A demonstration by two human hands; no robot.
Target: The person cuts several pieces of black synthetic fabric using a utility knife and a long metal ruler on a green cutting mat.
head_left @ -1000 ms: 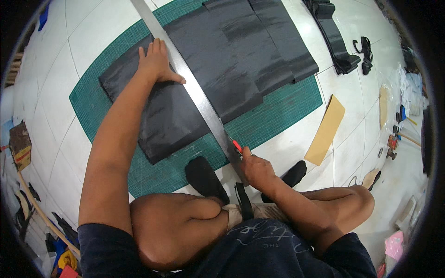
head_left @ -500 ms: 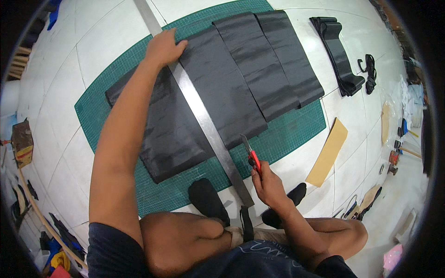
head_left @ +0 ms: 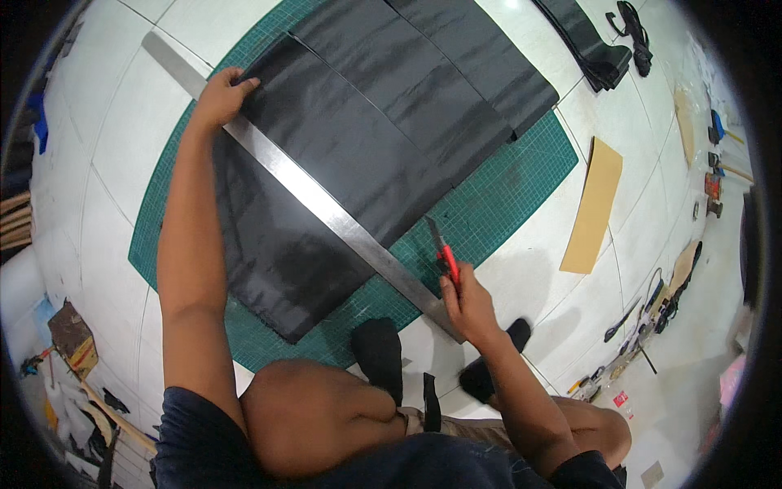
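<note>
Green gridded cutting mat (head_left: pixel 505 179): underlying the work, which is seemingly at the straightedge-aligning step; the next move is probably calling for firm pressure along that edge. Black sheeting (head_left: pixel 358 126): lying on the mat in broad overlapping panels, showing a dull sheen and faint creasing. Steel straightedge (head_left: pixel 314 196): crossing the sheeting diagonally and overhanging the mat at both ends. Left hand (head_left: pixel 220 99): grasping the straightedge toward its far end. Right hand (head_left: pixel 472 306): gripping a red utility knife (head_left: pixel 447 258), its exposed blade pointing away over the mat.

Black sheets (head_left: pixel 358 155); green mat (head_left: pixel 521 175) – fine pale grid; silver ruler (head_left: pixel 318 200); red-handled cutter (head_left: pixel 450 263); tan strip (head_left: pixel 593 208) – plain; white tiles (head_left: pixel 122 122)
</note>
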